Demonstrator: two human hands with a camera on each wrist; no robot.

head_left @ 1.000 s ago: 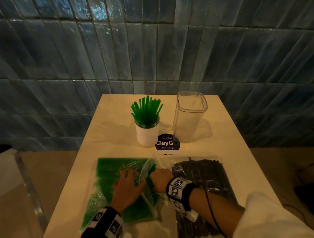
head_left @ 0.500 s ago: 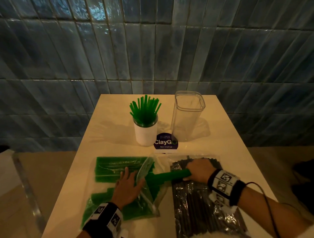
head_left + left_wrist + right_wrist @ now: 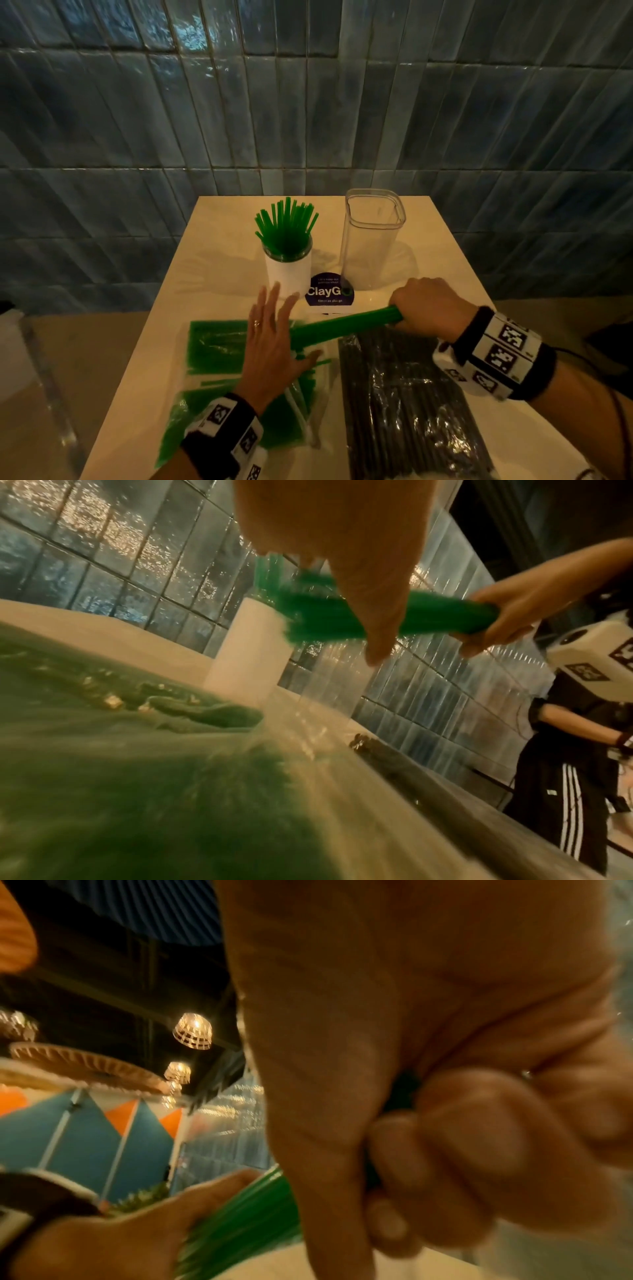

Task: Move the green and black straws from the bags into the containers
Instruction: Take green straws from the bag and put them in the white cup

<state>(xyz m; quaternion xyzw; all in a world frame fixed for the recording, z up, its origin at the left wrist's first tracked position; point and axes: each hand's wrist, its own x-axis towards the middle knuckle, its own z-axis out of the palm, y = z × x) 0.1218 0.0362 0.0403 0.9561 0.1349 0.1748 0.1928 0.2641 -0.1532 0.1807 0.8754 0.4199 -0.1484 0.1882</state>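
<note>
Half a second back the right hand (image 3: 426,310) sat low over the bags with the bundle of green straws (image 3: 342,325) only partly drawn out; now it has lifted toward the far side of the tabletop (image 3: 219,274), and the bundle has come clear of the green bag (image 3: 212,346), while the left hand (image 3: 274,346) has raised its fingers. Its grip is clenched round one end of the bundle, fingers and thumb curled about it, so the straws run out from the fist toward the left hand, slanting down, their free end passing behind the left hand's fingers. That left hand is released, fingers straight and spread, palm down over the green bag's open mouth. More green straws lie inside that bag near the tabletop's left edge. Beside it, toward the right edge, lies the bag of black straws (image 3: 407,404). Toward the far edge a white cup (image 3: 288,274) stands upright with green straws fanned out of it, and the clear container (image 3: 371,246) stands just to its right. A round ClayGo sticker (image 3: 328,291) lies between them.
</note>
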